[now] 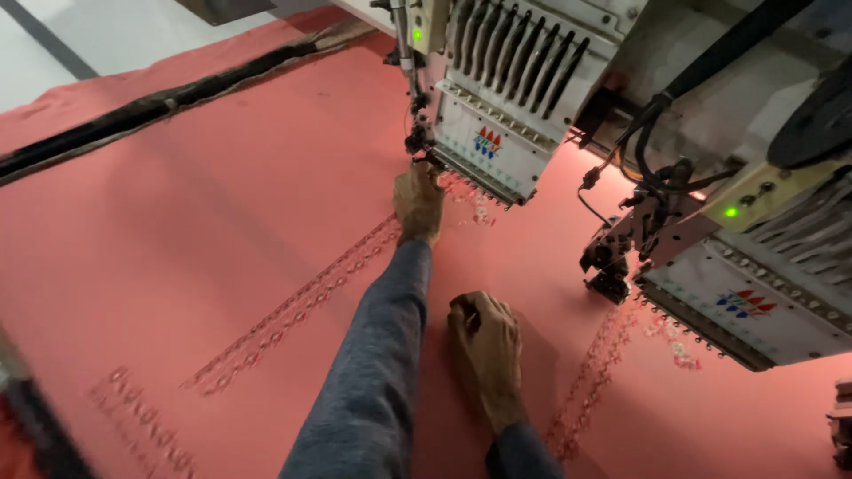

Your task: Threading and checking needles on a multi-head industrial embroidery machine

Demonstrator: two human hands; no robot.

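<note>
pink cloth lies stretched flat, rows of stitching crossing it. the left hand reaches under the machine head, fingers at the needles; whether they pinch thread i cannot tell. the right hand rests curled on the cloth. threading seems underway; it calls for fine fingertip work.

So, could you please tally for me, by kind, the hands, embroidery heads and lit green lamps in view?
Hands: 2, the left hand at the needles and the right hand flat on the pink fabric
Embroidery heads: 2
Green lamps: 2
Total: 6
</note>
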